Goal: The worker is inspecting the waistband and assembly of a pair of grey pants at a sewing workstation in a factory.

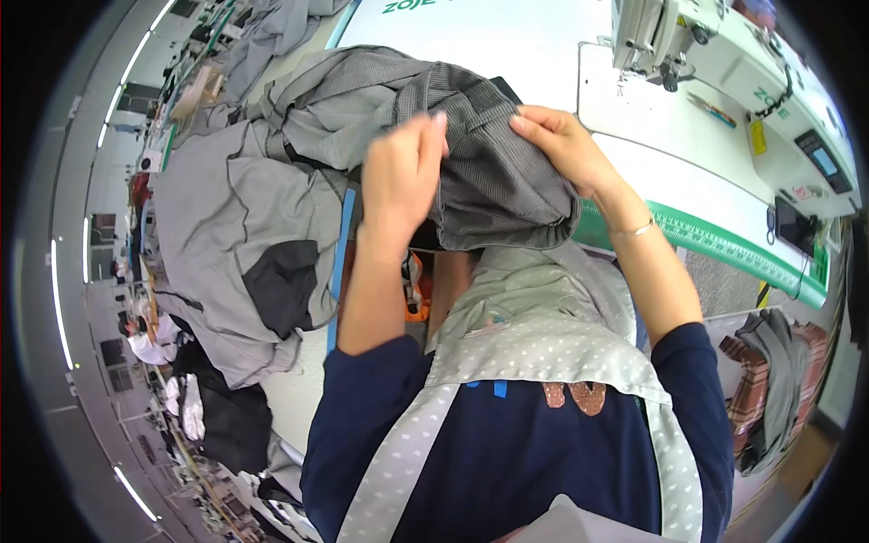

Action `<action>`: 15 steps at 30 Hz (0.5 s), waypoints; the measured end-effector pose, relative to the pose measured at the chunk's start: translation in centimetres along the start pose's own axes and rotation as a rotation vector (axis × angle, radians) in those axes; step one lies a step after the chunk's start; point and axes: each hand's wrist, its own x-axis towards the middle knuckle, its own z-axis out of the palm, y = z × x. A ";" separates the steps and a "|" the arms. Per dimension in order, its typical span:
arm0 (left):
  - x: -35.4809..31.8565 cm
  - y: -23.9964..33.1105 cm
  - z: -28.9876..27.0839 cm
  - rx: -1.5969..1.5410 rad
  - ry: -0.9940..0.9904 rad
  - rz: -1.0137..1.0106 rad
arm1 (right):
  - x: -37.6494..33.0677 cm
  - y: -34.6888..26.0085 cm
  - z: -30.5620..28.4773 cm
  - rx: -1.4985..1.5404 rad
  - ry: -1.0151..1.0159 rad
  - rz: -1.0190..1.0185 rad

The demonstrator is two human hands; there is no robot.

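Both of my hands hold up a dark grey striped garment piece (493, 172) in front of my chest. My left hand (403, 176) pinches its upper left edge with closed fingers. My right hand (561, 136) grips the upper right edge. The cloth hangs down between them, with its rounded lower hem near my apron. A lighter grey part of the same garment (353, 100) trails away to the upper left onto the table.
A pile of grey garments with black patches (244, 253) lies on the table to my left. A white sewing machine (724, 63) stands at the upper right on a white table with a green ruler strip (724, 240). Plaid and grey cloth (769, 380) hangs at the right.
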 end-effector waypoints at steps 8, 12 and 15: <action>-7.6 -3.9 7.3 -1.152 0.078 -0.566 | -6.5 6.2 4.1 0.085 -0.097 0.127; -8.4 -3.9 7.9 -1.110 0.266 -0.533 | -6.3 5.5 3.8 0.007 -0.007 0.142; -8.9 -4.1 8.3 -0.960 0.346 -0.457 | -4.1 3.3 3.6 -0.170 0.046 0.166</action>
